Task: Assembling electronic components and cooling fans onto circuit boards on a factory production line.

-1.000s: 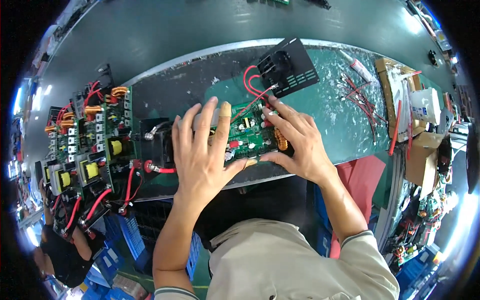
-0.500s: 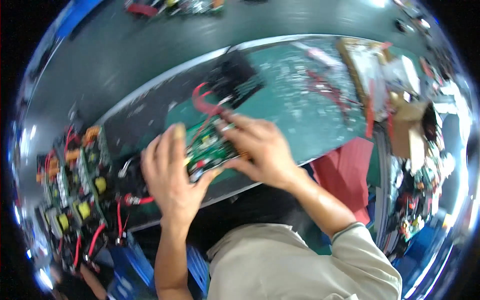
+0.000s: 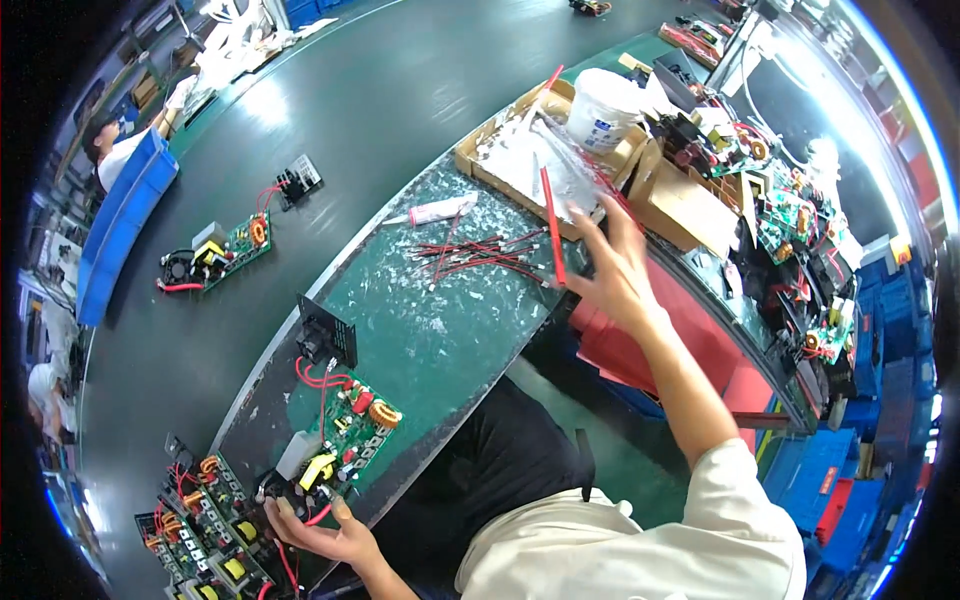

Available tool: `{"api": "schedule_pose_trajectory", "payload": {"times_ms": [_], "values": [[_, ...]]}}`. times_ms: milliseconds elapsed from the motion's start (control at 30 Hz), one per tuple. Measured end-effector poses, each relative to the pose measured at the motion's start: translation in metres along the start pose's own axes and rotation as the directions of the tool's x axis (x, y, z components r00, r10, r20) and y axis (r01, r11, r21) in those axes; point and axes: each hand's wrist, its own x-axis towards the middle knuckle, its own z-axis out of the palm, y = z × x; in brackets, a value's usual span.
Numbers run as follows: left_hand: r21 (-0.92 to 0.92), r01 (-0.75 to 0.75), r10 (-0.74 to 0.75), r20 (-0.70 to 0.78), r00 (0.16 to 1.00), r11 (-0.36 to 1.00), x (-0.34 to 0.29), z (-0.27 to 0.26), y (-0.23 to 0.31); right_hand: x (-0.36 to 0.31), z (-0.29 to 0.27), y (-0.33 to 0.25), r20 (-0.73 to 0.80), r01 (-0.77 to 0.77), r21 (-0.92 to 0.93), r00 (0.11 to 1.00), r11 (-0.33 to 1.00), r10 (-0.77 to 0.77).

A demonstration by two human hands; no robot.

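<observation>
A green circuit board [image 3: 365, 430] lies on the near bench, carrying a copper coil, a yellow transformer and a grey block. Red wires link it to a black finned metal plate [image 3: 328, 335] standing beyond it. My left hand [image 3: 325, 535] grips the board's near-left end, thumb on one side and fingers on the other; the palm side is partly hidden. Reaching far to the right, my right hand [image 3: 622, 265] has its fingers apart beside a thin red stick [image 3: 552, 225]. The stick's lower end is close to the thumb; no grip on it shows.
Several similar boards [image 3: 210, 525] crowd the left. Red and black wires [image 3: 475, 253] and a white tube [image 3: 440, 209] lie on the bench. A cardboard tray [image 3: 490, 178], white bucket [image 3: 605, 110] and open carton [image 3: 685, 205] stand right. Another board [image 3: 225, 250] sits on the dark surface beyond.
Both hands were on the board; my right hand has left it and moved far right. My left hand has shifted to the board's near end. The view has swung right.
</observation>
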Motion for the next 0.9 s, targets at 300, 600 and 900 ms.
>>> {"api": "schedule_pose_trajectory", "payload": {"times_ms": [300,600,900], "values": [[0.130,-0.012,0.016,-0.034,0.999,0.991,-0.006,0.015,0.000,0.106,0.055,0.073,-0.176,-0.215,0.552,0.915,0.806,0.364],[0.162,-0.010,0.012,-0.010,1.000,0.987,0.000,0.012,0.004,0.082,0.058,0.055,-0.157,-0.205,0.648,0.906,0.733,0.393],[0.184,-0.002,0.004,-0.007,1.000,0.983,0.001,0.012,0.004,0.088,0.049,0.068,-0.103,-0.268,0.611,0.906,0.744,0.411]]}}
